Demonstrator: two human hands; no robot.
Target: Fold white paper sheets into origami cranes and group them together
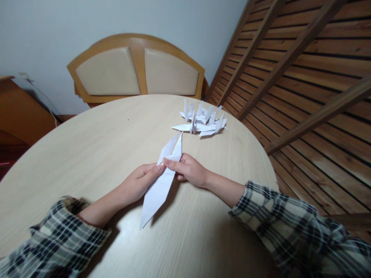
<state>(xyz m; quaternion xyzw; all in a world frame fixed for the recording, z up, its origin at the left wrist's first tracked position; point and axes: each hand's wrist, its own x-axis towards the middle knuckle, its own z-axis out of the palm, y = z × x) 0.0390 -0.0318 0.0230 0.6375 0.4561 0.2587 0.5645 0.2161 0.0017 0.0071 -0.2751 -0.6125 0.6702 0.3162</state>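
Observation:
A folded white sheet of origami paper [160, 188] is held between both hands above the round table. It is long and diamond-shaped, with two narrow points split apart at the far end and one point towards me. My left hand [142, 178] grips its left edge, thumb on top and fingers underneath. From the other side my right hand [191, 169] pinches it, the thumb pressing on the upper face close to the left thumb. The fingers beneath the paper are partly hidden. Beyond the hands stands a cluster of several folded white paper cranes [199, 119].
The pale wooden tabletop [87, 154] spreads around the hands. Behind it is a headboard [140, 69] with cream panels against a wall. Slatted wooden panelling [313, 88] slopes along the right. A brown wooden cabinet [20, 112] and a white cable [48, 101] are at the left.

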